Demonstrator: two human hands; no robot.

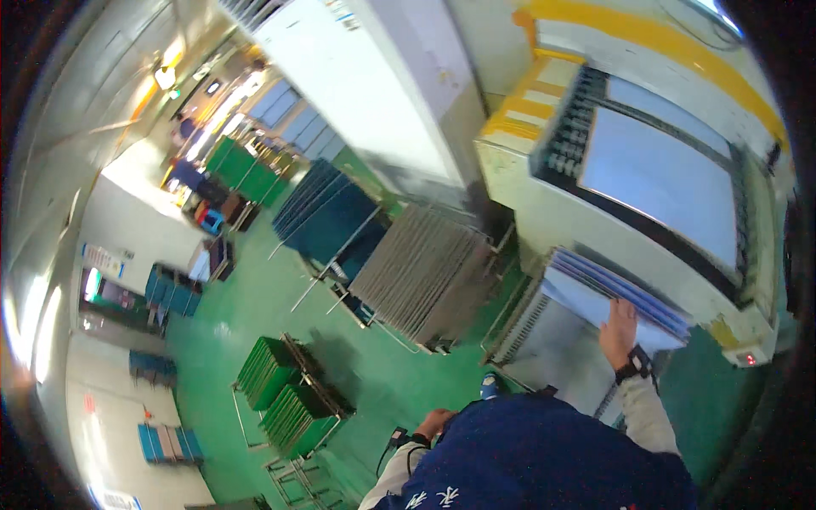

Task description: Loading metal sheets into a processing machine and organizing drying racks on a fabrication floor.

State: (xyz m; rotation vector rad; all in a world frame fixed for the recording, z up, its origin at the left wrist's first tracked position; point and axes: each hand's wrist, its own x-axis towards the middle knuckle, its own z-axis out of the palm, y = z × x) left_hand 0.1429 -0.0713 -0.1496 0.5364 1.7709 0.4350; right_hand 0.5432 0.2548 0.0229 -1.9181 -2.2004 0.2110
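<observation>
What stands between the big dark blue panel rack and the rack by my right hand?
In the head view, a rack of grey-brown panels stands between them.

The right hand (619, 330) is placed against a pale panel (576, 293) held in a slotted rack (520, 327). The left hand (436, 422) is kept low beside the dark blue garment (552, 455); whether anything is held there cannot be told. Beside the rack, two pale sheets (663, 178) are carried on a cream roller machine (557, 208). Grey boards (416, 272), blue boards (319, 208) and green boards (293, 416) are stood in frames across the green floor (221, 365).
</observation>
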